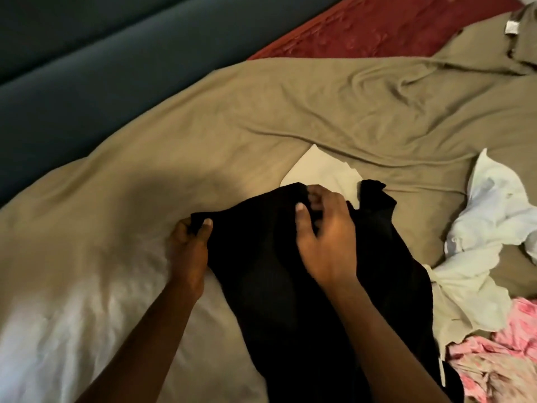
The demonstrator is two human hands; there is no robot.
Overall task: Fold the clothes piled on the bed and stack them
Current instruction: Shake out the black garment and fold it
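Observation:
A black garment (261,257) lies over the tan bed sheet (261,106) in front of me, running from the middle of the bed down toward the lower edge of the view. My left hand (189,248) pinches its far-left corner between thumb and fingers. My right hand (322,234) lies on its upper edge with curled fingers gripping the cloth. A folded white piece (319,167) lies flat just beyond the black garment, partly hidden by it.
Crumpled white clothes (488,216) sit at the right. A pink patterned garment (499,353) lies at the lower right. A tan cloth with a white label (523,36) is at the far right corner. A dark blue headboard (101,53) and red cover (377,27) lie beyond.

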